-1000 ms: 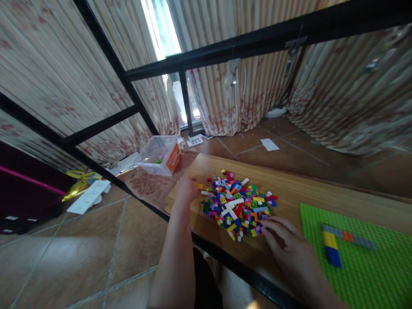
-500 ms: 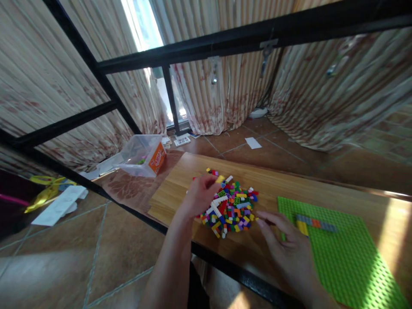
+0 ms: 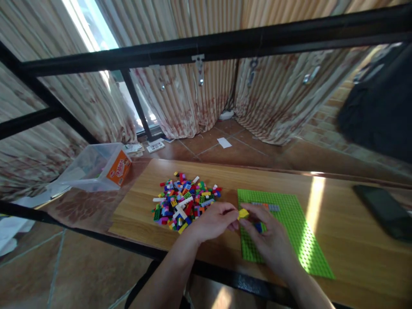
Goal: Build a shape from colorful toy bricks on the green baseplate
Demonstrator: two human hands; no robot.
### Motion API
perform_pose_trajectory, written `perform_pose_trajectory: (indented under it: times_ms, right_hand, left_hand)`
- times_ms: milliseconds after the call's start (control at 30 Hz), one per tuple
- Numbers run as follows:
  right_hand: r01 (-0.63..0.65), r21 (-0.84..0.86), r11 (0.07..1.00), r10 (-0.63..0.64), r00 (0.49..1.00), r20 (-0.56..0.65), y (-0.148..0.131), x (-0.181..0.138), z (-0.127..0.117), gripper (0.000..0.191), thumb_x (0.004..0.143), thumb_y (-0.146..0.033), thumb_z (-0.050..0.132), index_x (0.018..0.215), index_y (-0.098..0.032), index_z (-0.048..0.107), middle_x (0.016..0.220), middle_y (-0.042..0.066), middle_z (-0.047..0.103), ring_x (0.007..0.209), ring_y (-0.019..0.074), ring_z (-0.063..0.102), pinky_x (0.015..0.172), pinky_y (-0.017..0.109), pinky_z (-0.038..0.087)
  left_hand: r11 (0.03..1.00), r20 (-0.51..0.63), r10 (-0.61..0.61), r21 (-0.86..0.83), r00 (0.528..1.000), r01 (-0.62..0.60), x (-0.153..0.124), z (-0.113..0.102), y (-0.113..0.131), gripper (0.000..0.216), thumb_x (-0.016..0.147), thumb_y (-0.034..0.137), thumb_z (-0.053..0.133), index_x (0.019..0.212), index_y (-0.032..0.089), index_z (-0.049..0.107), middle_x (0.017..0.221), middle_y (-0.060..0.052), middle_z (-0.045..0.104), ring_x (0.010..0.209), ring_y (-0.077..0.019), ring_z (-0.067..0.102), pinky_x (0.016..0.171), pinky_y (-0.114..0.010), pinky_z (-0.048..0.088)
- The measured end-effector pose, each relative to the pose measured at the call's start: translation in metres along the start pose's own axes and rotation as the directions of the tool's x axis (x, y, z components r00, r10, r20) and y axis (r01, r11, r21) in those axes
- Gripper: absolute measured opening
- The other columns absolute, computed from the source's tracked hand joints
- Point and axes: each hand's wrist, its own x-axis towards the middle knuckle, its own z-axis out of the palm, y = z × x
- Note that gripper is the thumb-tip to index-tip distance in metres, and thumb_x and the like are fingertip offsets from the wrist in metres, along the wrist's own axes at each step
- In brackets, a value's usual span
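Observation:
A small yellow brick is pinched between the fingertips of my left hand and my right hand. Both hands meet at the left edge of a green baseplate on the wooden table. A short row of grey and orange bricks sits on the plate, and a blue brick shows under my right fingers. A heap of mixed coloured bricks lies just left of my left hand.
A clear plastic box with an orange label lies tipped at the table's left end. A dark phone rests at the far right. Black metal frame bars cross above, with curtains behind. Papers lie on the tiled floor.
My left hand took a yellow brick from the heap and carried it right to the baseplate's edge, where my right hand met it. The view swung to the right.

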Motion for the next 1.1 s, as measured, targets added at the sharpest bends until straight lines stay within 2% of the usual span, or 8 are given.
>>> perform_pose_trajectory:
  times_ms: [133, 200, 400, 500, 700, 833, 933, 1100]
  right_hand:
    - [0.065, -0.041, 0.997, -0.060, 0.993, 0.104, 0.010, -0.002, -0.020, 0.025, 0.090, -0.035, 0.056, 0.109, -0.027, 0.069, 0.101, 0.005, 0.069, 0.086, 0.0178, 0.067, 0.079, 0.033, 0.055]
    - [0.043, -0.081, 0.996, -0.036, 0.995, 0.091, 0.018, -0.004, -0.030, 0.022, 0.089, -0.036, 0.058, 0.104, -0.027, 0.070, 0.096, 0.004, 0.071, 0.083, 0.0180, 0.067, 0.076, 0.032, 0.055]
    - [-0.175, -0.254, 0.951, 0.112, 0.963, -0.243, 0.049, -0.006, -0.064, 0.027, 0.083, -0.046, 0.061, 0.094, -0.024, 0.071, 0.079, 0.002, 0.072, 0.067, 0.0185, 0.067, 0.065, 0.032, 0.055]
    - [-0.244, -0.338, 0.909, 0.136, 0.940, -0.312, 0.061, -0.006, -0.074, 0.028, 0.082, -0.047, 0.058, 0.089, -0.023, 0.072, 0.071, 0.002, 0.071, 0.061, 0.0187, 0.067, 0.059, 0.031, 0.053]
    - [-0.210, -0.434, 0.876, 0.107, 0.962, -0.250, 0.063, -0.008, -0.068, 0.028, 0.084, -0.043, 0.054, 0.088, -0.024, 0.073, 0.088, 0.004, 0.074, 0.064, 0.0167, 0.067, 0.060, 0.031, 0.051]
    - [-0.219, -0.434, 0.874, 0.145, 0.969, -0.198, 0.060, -0.007, -0.062, 0.025, 0.084, -0.037, 0.055, 0.094, -0.023, 0.073, 0.094, 0.004, 0.072, 0.071, 0.0167, 0.068, 0.064, 0.031, 0.052]
    - [-0.228, -0.437, 0.870, 0.161, 0.969, -0.185, 0.058, -0.005, -0.060, 0.025, 0.084, -0.036, 0.055, 0.096, -0.023, 0.073, 0.094, 0.004, 0.072, 0.074, 0.0178, 0.068, 0.067, 0.032, 0.052]
    - [-0.246, -0.443, 0.862, 0.174, 0.965, -0.197, 0.056, -0.004, -0.062, 0.026, 0.084, -0.037, 0.055, 0.095, -0.023, 0.073, 0.092, 0.004, 0.071, 0.073, 0.0180, 0.067, 0.066, 0.032, 0.051]
  left_hand:
    - [0.998, 0.089, 0.018, 0.060, 0.996, -0.023, 0.006, 0.011, 0.000, 0.031, 0.088, 0.043, 0.052, 0.073, 0.016, 0.059, 0.066, 0.000, 0.060, 0.062, -0.0108, 0.056, 0.064, -0.024, 0.045]
    - [0.997, 0.094, 0.027, 0.074, 0.995, -0.034, 0.011, 0.016, -0.001, 0.031, 0.088, 0.042, 0.051, 0.074, 0.016, 0.059, 0.067, 0.000, 0.061, 0.063, -0.0111, 0.056, 0.065, -0.024, 0.046]
    - [0.972, -0.092, 0.127, 0.208, 0.988, -0.106, 0.028, 0.020, -0.011, 0.026, 0.088, 0.036, 0.050, 0.077, 0.016, 0.062, 0.072, -0.002, 0.063, 0.068, -0.0138, 0.059, 0.067, -0.026, 0.046]
    - [0.929, -0.173, 0.206, 0.343, 0.963, -0.137, 0.032, 0.021, -0.013, 0.020, 0.087, 0.031, 0.052, 0.083, 0.017, 0.066, 0.077, -0.003, 0.066, 0.073, -0.0156, 0.060, 0.068, -0.027, 0.045]
    - [0.856, -0.209, 0.220, 0.509, 0.953, -0.086, 0.027, 0.035, -0.012, 0.026, 0.081, 0.029, 0.060, 0.103, 0.017, 0.066, 0.087, -0.005, 0.069, 0.074, -0.0176, 0.062, 0.070, -0.030, 0.048]
    - [0.774, -0.192, 0.311, 0.619, 0.931, -0.131, 0.026, 0.050, -0.019, 0.057, 0.076, 0.032, 0.070, 0.128, 0.019, 0.053, 0.121, -0.011, 0.063, 0.102, -0.0250, 0.062, 0.090, -0.040, 0.050]
    - [0.685, -0.152, 0.367, 0.711, 0.918, -0.156, 0.027, 0.059, -0.025, 0.077, 0.071, 0.029, 0.075, 0.139, 0.018, 0.042, 0.139, -0.014, 0.051, 0.128, -0.0305, 0.048, 0.109, -0.046, 0.039]
    - [0.611, -0.092, 0.334, 0.779, 0.938, -0.141, 0.030, 0.063, -0.026, 0.081, 0.073, 0.029, 0.073, 0.144, 0.014, 0.037, 0.141, -0.016, 0.051, 0.129, -0.0326, 0.045, 0.110, -0.049, 0.038]
